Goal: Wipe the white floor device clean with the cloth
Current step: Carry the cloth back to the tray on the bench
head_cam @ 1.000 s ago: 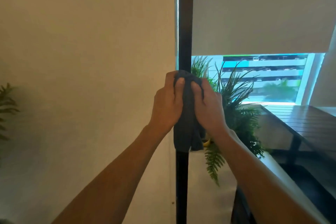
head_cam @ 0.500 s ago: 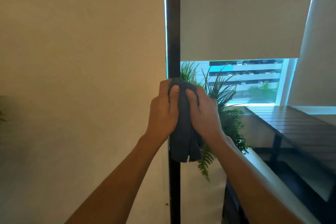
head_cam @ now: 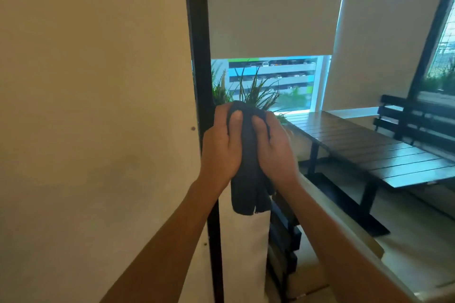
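A dark grey cloth (head_cam: 248,179) hangs bunched between both my hands at chest height in the head view. My left hand (head_cam: 220,147) grips its left side with the thumb pressed on top. My right hand (head_cam: 274,150) grips its right side, thumb also on the cloth. The cloth's lower end dangles below my palms. No white floor device is in view.
A black vertical frame post (head_cam: 200,56) runs just left of my hands, beside a beige wall (head_cam: 93,106). A green plant (head_cam: 253,91) stands behind the cloth. To the right are a dark slatted table (head_cam: 369,152) and a black bench (head_cam: 418,123). A white panel (head_cam: 246,253) stands below.
The view has swung right and down, bringing the table and bench further into sight. Both hands keep the same hold on the cloth.
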Demonstrator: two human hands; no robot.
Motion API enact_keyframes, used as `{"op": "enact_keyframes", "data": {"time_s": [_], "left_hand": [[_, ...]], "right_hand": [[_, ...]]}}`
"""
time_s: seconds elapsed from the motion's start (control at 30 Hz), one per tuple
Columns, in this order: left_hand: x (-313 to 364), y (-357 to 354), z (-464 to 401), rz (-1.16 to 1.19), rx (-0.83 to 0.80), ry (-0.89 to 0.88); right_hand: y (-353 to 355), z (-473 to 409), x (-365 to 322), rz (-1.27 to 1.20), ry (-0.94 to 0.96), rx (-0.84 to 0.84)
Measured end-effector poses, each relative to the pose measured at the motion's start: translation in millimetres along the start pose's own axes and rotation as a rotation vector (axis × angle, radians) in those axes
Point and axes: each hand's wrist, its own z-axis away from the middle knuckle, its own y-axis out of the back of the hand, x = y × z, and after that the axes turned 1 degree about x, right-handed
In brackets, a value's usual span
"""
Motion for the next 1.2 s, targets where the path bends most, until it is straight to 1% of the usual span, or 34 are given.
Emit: {"op": "enact_keyframes", "data": {"time_s": [0.13,0.27,0.4,0.57,0.73,0.8,0.97,1.2], "left_hand": [[-3,-24,31,0.026,-0.053,0.04],[0,-58,72,0.062,-0.118,0.076],[8,-100,121,0.116,-0.202,0.104],[31,-153,193,0.134,-0.33,0.17],[55,-203,267,0.11,-0.451,0.272],[63,-221,297,0.076,-0.503,0.305],[91,-261,357,0.123,-0.604,0.334],[114,-313,403,0.193,-0.741,0.338]], "right_hand": [[26,31,8,0.05,-0.09,0.021],[61,71,30,0.128,-0.167,0.03],[106,115,53,0.197,-0.258,0.046],[177,178,73,0.301,-0.378,0.012],[242,243,98,0.266,-0.552,0.048],[267,268,104,0.247,-0.593,0.07],[324,319,112,0.201,-0.671,0.125],[382,366,140,0.204,-0.793,0.221]]}}
